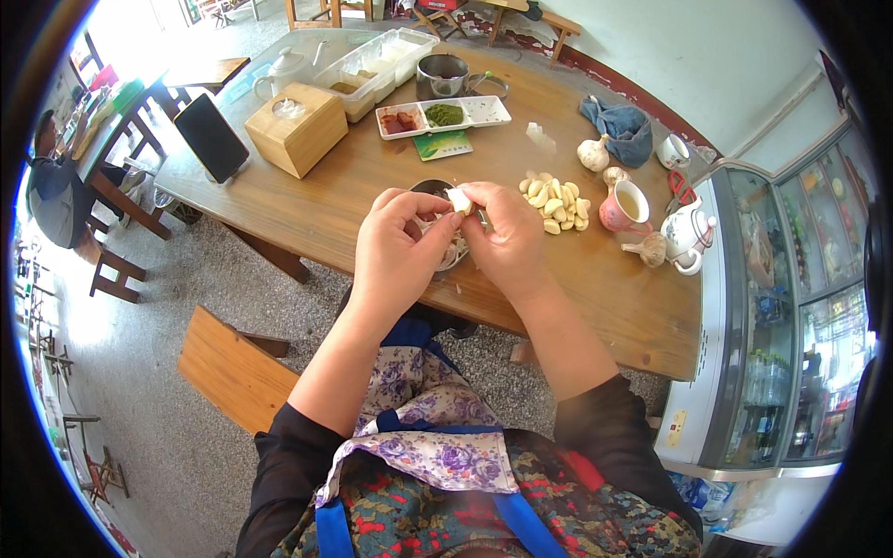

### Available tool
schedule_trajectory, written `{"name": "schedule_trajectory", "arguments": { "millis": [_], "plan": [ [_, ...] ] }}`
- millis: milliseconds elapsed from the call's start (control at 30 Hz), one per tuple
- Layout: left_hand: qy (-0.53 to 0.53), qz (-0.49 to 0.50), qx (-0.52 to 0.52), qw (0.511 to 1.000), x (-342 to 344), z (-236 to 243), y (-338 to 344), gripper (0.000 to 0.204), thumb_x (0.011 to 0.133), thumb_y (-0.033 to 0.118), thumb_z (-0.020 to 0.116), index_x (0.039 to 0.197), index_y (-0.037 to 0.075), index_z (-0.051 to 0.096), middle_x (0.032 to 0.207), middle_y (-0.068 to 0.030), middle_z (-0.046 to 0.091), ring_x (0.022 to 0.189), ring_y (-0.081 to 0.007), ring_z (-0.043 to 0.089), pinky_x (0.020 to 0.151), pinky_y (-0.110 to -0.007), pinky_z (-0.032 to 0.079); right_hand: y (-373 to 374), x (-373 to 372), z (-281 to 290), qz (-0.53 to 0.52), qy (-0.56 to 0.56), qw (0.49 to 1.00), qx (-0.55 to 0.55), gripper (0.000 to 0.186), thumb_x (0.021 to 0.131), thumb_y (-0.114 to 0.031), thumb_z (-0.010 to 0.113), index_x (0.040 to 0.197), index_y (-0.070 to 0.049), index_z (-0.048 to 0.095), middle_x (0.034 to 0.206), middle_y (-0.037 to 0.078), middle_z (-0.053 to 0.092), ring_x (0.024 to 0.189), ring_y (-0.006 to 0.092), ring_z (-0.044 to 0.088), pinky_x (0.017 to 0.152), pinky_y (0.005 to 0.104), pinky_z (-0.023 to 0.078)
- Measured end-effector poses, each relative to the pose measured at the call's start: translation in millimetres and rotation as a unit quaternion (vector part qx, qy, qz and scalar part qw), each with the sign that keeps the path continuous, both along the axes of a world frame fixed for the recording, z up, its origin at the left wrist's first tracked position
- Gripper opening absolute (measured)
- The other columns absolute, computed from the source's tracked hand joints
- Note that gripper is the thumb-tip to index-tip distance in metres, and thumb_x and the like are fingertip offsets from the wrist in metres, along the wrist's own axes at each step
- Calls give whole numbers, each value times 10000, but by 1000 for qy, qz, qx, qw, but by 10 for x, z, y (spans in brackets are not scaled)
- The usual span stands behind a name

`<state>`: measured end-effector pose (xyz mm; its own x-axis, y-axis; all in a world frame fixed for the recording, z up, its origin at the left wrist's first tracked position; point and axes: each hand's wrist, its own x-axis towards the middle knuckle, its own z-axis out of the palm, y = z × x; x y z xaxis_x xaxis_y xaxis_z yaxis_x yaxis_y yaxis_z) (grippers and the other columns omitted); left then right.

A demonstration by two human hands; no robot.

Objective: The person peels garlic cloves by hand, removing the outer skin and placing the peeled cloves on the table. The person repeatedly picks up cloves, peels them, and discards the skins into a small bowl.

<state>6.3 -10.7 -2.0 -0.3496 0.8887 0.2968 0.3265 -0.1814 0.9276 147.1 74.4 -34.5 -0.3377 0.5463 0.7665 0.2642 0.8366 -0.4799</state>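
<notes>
Both my hands meet over a round metal bowl (453, 259) at the near edge of the wooden table. Between the fingertips of my left hand (402, 237) and my right hand (505, 234) is a pale garlic clove (459, 201), pinched from both sides. Papery garlic skins show in the bowl, which my hands partly cover. To the right of my right hand lies a pile of peeled garlic cloves (555, 202). Beyond it are a whole garlic bulb (593, 154), a smaller bulb (615, 176) and another bulb (648, 249) near the cup.
A cup of tea (624, 205), a white teapot (686, 232), red-handled scissors (682, 191) and a blue cloth (619, 129) stand right. Farther back are a sectioned condiment dish (421, 128), a wooden tissue box (296, 129) and a phone (211, 137). A glass-door fridge (744, 372) borders the table's right.
</notes>
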Motion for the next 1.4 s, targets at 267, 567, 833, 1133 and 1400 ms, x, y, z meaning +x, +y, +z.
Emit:
{"name": "schedule_trajectory", "arguments": {
  "millis": [267,567,833,1133,1400],
  "plan": [
    [-23,30,42,998,-13,-128,60,119,911,64,724,992,-23,738,891,-44,643,719,-85,587,662,-236,478,-38,-72,60,34,-12,998,42,302,847,13,708,1145,-33,686,1133,156,721,995,319,699,843,399,583],
    [-121,22,-8,992,-4,-230,64,130,906,45,669,975,-60,702,878,-69,647,713,-98,605,666,-254,502,-59,-44,43,30,-24,998,50,250,848,35,732,1092,-18,717,1129,160,726,979,286,727,824,346,600],
    [-141,39,-25,989,-2,-186,54,101,898,37,648,943,-48,679,723,3,628,643,-37,541,590,-216,458,-67,-41,39,82,24,996,-13,228,848,-15,756,1073,-32,720,1091,141,739,943,263,725,821,349,598],
    [-65,101,5,993,-329,-233,56,87,891,24,605,896,-38,666,823,-49,618,683,-94,563,635,-260,477,57,54,80,246,220,850,-410,238,948,-19,675,1186,-15,660,1058,124,731,891,166,710,820,303,594],
    [205,78,-11,975,-169,-95,-1,112,855,148,720,845,42,688,871,-110,633,742,-303,646,672,-387,521,89,60,96,274,222,817,-456,279,1028,-105,579,1289,-14,617,1065,97,718,866,136,679,801,290,582]
  ]
}}
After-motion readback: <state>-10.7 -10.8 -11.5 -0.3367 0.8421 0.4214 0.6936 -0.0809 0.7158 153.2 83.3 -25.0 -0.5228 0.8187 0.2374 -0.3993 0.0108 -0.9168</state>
